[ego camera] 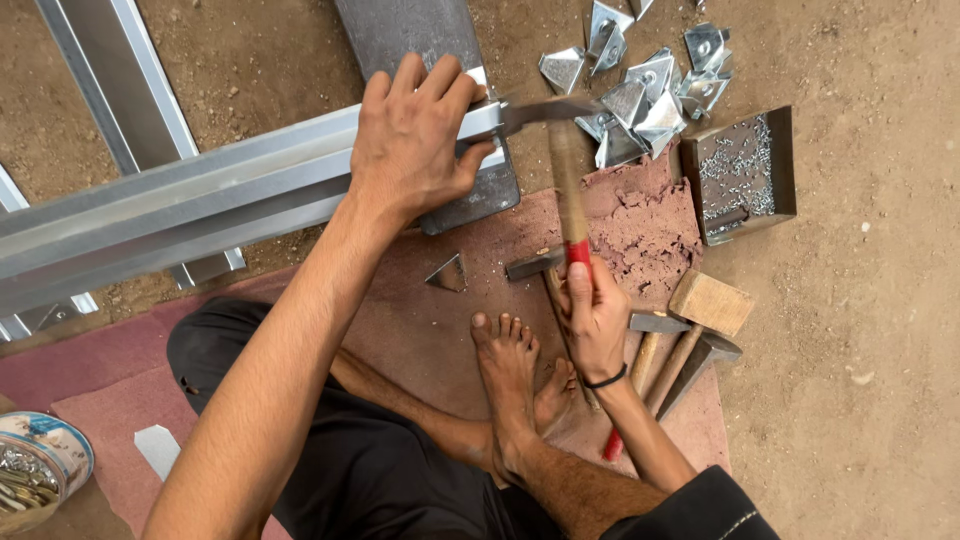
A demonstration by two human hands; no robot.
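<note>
Two hands at work on a metal channel's end.

Left hand (415, 135) presses flat, fingers curled over the end of the long grey metal channel (200, 205), which runs off to the left. Right hand (592, 318), nearer and to the right, grips the wooden handle of a hammer (565, 170); its head sits at the channel's end, just right of the left fingers. Folded metal brackets (640, 95) lie farther right, beside a tray of small screws (745, 175).

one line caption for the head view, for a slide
Left hand steadies a metal channel while right hand holds a hammer at its end.
</note>
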